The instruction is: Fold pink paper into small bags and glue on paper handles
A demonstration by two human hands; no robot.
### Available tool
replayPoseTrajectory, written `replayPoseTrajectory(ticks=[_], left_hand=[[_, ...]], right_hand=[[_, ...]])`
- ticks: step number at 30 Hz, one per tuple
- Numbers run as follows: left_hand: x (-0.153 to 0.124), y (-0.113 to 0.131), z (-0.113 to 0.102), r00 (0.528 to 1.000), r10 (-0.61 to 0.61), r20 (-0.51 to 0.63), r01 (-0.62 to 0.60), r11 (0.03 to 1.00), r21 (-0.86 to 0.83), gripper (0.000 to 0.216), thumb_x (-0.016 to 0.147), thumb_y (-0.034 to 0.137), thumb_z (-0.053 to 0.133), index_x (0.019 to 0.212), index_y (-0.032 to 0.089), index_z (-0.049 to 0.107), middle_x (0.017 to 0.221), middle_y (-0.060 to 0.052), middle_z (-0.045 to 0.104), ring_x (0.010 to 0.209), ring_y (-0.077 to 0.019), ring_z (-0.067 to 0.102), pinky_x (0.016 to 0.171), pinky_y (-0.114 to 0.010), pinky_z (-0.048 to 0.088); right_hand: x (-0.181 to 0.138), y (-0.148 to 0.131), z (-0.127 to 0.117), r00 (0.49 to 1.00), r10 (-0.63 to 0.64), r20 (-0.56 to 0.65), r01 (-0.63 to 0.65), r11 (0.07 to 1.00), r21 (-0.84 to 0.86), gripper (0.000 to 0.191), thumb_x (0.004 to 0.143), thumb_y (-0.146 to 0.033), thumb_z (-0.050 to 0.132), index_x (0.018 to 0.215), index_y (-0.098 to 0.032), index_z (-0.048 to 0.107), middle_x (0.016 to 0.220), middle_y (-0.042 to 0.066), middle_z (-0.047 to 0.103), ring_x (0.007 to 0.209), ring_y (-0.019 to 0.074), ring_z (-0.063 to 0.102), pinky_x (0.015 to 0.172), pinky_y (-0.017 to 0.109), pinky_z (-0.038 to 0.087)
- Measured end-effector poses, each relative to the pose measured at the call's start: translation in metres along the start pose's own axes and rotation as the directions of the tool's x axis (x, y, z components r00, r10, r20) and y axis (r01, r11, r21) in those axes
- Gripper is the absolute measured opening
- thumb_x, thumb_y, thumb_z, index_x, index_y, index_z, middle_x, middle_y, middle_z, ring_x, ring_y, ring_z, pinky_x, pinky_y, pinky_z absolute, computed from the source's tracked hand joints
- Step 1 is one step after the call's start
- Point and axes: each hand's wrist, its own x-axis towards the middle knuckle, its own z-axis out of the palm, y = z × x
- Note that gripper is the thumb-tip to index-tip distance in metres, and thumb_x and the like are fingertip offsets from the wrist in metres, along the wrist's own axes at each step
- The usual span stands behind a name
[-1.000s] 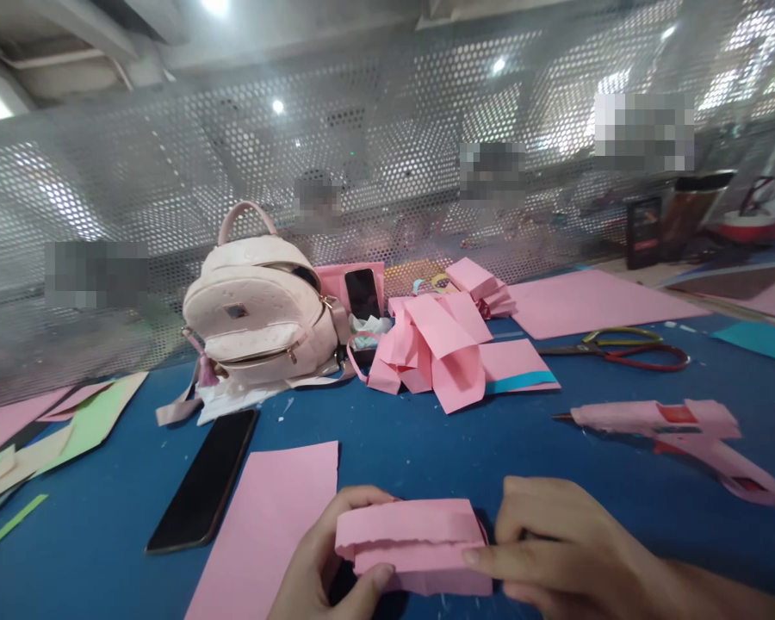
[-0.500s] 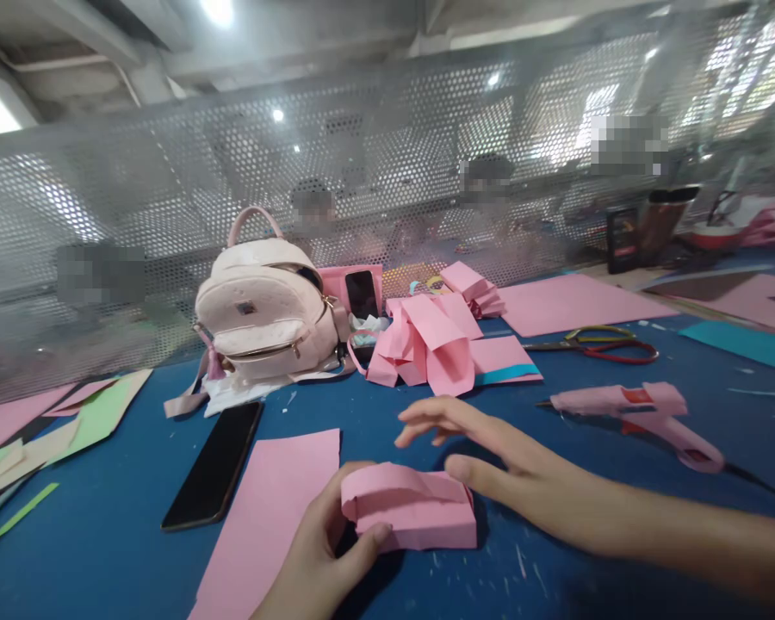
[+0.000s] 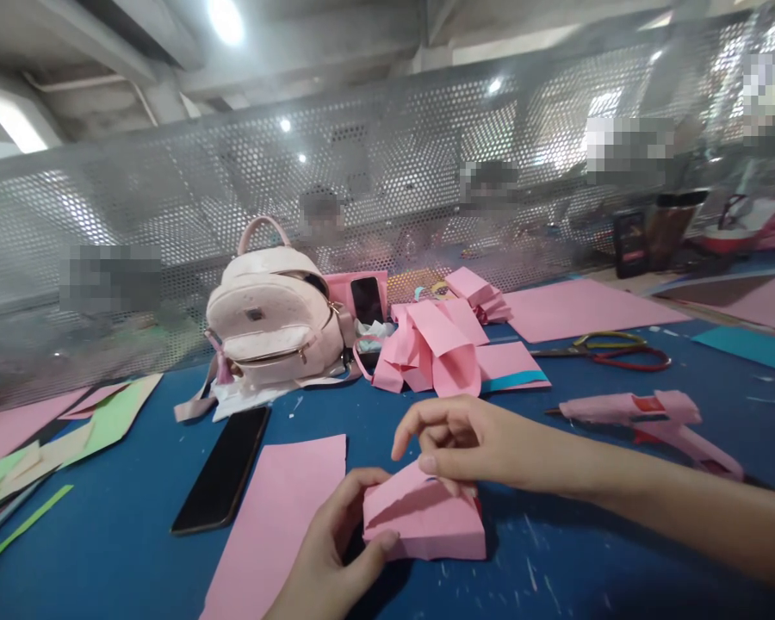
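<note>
A folded pink paper piece point(image 3: 430, 521) lies on the blue table point(image 3: 555, 568) near the front edge. My left hand point(image 3: 336, 551) grips its left end, thumb on the front face. My right hand point(image 3: 465, 439) reaches in from the right and pinches the raised top flap of the same piece between thumb and fingers. A flat pink paper sheet point(image 3: 277, 517) lies just left of my left hand, partly under it.
A black phone point(image 3: 223, 469) lies left of the sheet. Behind are a pink backpack point(image 3: 275, 323), a pile of folded pink paper point(image 3: 436, 344), scissors point(image 3: 610, 353) and a pink glue gun point(image 3: 652, 418). Green and pink scraps point(image 3: 52, 430) lie far left. A perforated metal screen point(image 3: 168, 198) bounds the table's back.
My right hand lifted off the piece, swung over it with fingers spread, then came down and pinched its top flap. The flap now stands raised. My left hand kept hold.
</note>
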Motion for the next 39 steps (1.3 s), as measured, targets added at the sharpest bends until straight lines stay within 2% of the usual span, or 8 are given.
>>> replayPoseTrajectory(ticks=[7, 11, 16, 19, 22, 28, 34, 39], left_hand=[[-0.003, -0.003, 0.001, 0.996, -0.026, -0.085, 0.024, 0.999, -0.023, 0.038, 0.084, 0.041, 0.068, 0.116, 0.021, 0.06, 0.113, -0.007, 0.065, 0.105, -0.0237, 0.06, 0.09, -0.031, 0.047], [-0.003, 0.0, 0.002, 0.998, -0.005, -0.055, 0.005, 1.0, 0.0, 0.039, 0.083, 0.04, 0.069, 0.116, 0.02, 0.063, 0.113, -0.008, 0.067, 0.107, -0.0251, 0.061, 0.094, -0.033, 0.048], [-0.006, 0.005, 0.005, 0.991, -0.03, -0.129, 0.042, 0.995, 0.092, 0.041, 0.079, 0.041, 0.073, 0.113, 0.02, 0.066, 0.117, -0.009, 0.069, 0.108, -0.0274, 0.062, 0.095, -0.035, 0.049], [-0.006, 0.008, 0.007, 0.991, -0.014, -0.133, 0.03, 0.993, 0.116, 0.039, 0.079, 0.041, 0.073, 0.111, 0.019, 0.068, 0.115, -0.009, 0.07, 0.109, -0.0283, 0.063, 0.095, -0.036, 0.049], [-0.005, 0.012, 0.009, 0.995, 0.004, -0.097, 0.005, 0.996, 0.094, 0.039, 0.08, 0.046, 0.07, 0.109, 0.02, 0.068, 0.115, -0.009, 0.07, 0.106, -0.0278, 0.064, 0.093, -0.035, 0.051], [-0.005, 0.009, 0.005, 0.998, 0.009, -0.058, -0.007, 0.999, 0.038, 0.043, 0.081, 0.05, 0.069, 0.113, 0.021, 0.068, 0.117, -0.01, 0.069, 0.112, -0.0293, 0.061, 0.092, -0.034, 0.05], [-0.007, 0.001, 0.002, 0.994, -0.002, -0.106, 0.011, 0.996, 0.084, 0.04, 0.081, 0.046, 0.071, 0.112, 0.022, 0.068, 0.114, -0.009, 0.069, 0.107, -0.026, 0.063, 0.092, -0.03, 0.05], [-0.007, -0.002, 0.003, 0.988, -0.011, -0.153, 0.022, 0.997, 0.076, 0.041, 0.08, 0.047, 0.071, 0.113, 0.023, 0.067, 0.115, -0.009, 0.069, 0.108, -0.0249, 0.063, 0.094, -0.031, 0.049]], right_hand=[[0.0, 0.002, 0.0, 1.0, -0.025, 0.012, 0.023, 0.987, 0.156, 0.016, 0.091, -0.029, 0.061, 0.097, -0.016, 0.066, 0.063, -0.003, 0.06, 0.051, 0.0067, 0.055, 0.051, 0.017, 0.044], [-0.001, 0.002, 0.006, 0.998, -0.035, 0.058, 0.019, 0.969, 0.245, 0.015, 0.092, -0.028, 0.061, 0.098, -0.016, 0.066, 0.059, -0.005, 0.06, 0.047, 0.0066, 0.055, 0.047, 0.016, 0.042], [-0.004, -0.001, 0.019, 0.993, -0.033, 0.117, -0.007, 0.945, 0.326, 0.016, 0.094, -0.026, 0.057, 0.102, -0.016, 0.067, 0.08, 0.002, 0.069, 0.057, 0.0076, 0.062, 0.053, 0.017, 0.046], [-0.006, -0.003, 0.024, 0.995, -0.072, 0.068, 0.048, 0.949, 0.312, 0.017, 0.092, -0.027, 0.06, 0.099, -0.014, 0.069, 0.092, 0.005, 0.07, 0.069, 0.0099, 0.065, 0.068, 0.022, 0.05], [-0.007, -0.004, 0.025, 0.994, -0.108, -0.002, 0.103, 0.944, 0.314, 0.016, 0.091, -0.027, 0.062, 0.095, -0.014, 0.07, 0.088, 0.005, 0.069, 0.078, 0.0117, 0.064, 0.076, 0.024, 0.05], [-0.005, -0.002, 0.023, 0.987, -0.145, -0.068, 0.16, 0.893, 0.42, 0.013, 0.088, -0.026, 0.066, 0.086, -0.013, 0.067, 0.081, 0.003, 0.067, 0.069, 0.0097, 0.06, 0.069, 0.022, 0.048], [-0.003, 0.003, 0.016, 0.985, -0.087, -0.147, 0.133, 0.93, 0.342, 0.012, 0.089, -0.026, 0.063, 0.087, -0.014, 0.065, 0.081, 0.002, 0.067, 0.068, 0.0095, 0.057, 0.061, 0.021, 0.041], [0.001, 0.007, 0.01, 0.981, -0.047, -0.188, 0.116, 0.919, 0.378, 0.012, 0.088, -0.027, 0.063, 0.09, -0.016, 0.063, 0.079, 0.0, 0.063, 0.068, 0.0096, 0.055, 0.067, 0.023, 0.042]])
